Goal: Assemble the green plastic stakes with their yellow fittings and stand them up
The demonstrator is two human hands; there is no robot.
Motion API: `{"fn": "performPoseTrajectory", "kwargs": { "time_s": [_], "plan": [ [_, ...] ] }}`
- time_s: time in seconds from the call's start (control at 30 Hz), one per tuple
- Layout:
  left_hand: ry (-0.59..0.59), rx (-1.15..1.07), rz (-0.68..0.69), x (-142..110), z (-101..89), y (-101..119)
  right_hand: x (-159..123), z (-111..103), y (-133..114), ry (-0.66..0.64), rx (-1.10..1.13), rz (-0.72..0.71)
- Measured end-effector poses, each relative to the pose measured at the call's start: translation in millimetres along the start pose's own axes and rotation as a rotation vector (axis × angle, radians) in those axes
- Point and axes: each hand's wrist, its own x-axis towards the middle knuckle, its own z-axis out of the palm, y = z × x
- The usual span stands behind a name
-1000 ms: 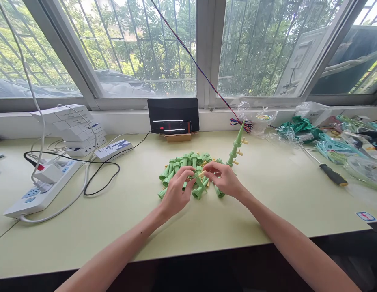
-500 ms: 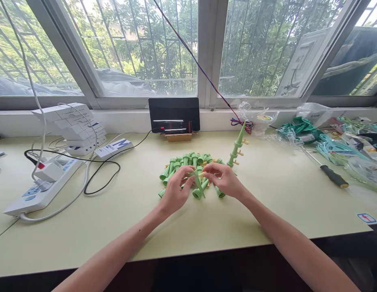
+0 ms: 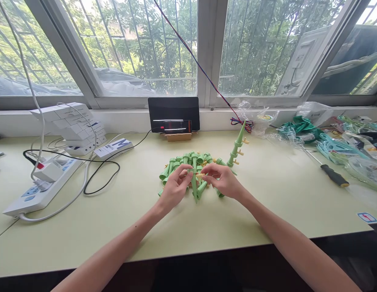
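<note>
A pile of green plastic spikes [image 3: 182, 162] with small yellow pegs lies mid-table. My left hand [image 3: 174, 188] pinches one green spike [image 3: 194, 184], which points down toward me. My right hand [image 3: 223, 180] is closed on a small yellow peg [image 3: 200, 175] pressed against that spike's side. Behind my right hand, a stack of nested green spikes [image 3: 237, 148] with yellow pegs sticking out rises at a slant.
A power strip [image 3: 39, 184] with cables and stacked white boxes [image 3: 75, 127] sit at the left. A phone on a wooden stand [image 3: 176, 127] leans by the window. A screwdriver [image 3: 331, 174] and bags of green parts [image 3: 304, 127] lie at the right.
The green spike in my left hand has turned from slanting to nearly vertical, tip toward me. Both hands have shifted slightly away from me, staying together over the pile.
</note>
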Motion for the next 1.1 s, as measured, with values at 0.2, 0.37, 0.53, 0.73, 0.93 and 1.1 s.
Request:
{"fn": "performPoseTrajectory", "kwargs": {
  "time_s": [0.2,0.37,0.53,0.73,0.93,1.1],
  "plan": [
    [-0.005,-0.021,-0.049,0.1,-0.2,3.0,0.5,0.2,-0.7,0.02,-0.005,0.002],
    [-0.007,-0.082,-0.09,0.9,-0.2,4.1,0.8,0.9,-1.9,0.044,0.001,-0.017],
    [-0.054,-0.174,-0.128,1.3,-0.7,2.3,0.5,1.3,-3.6,0.065,-0.014,-0.025],
    [-0.041,-0.149,-0.169,0.6,-2.8,-1.4,0.1,1.5,-5.8,0.067,-0.025,-0.026],
    [-0.03,-0.062,-0.154,0.1,-4.2,1.2,0.0,1.6,-3.1,0.052,-0.028,-0.031],
    [-0.02,-0.062,-0.133,-1.1,-4.2,3.5,0.0,2.1,-1.4,0.047,-0.014,-0.036]
  ]
}}
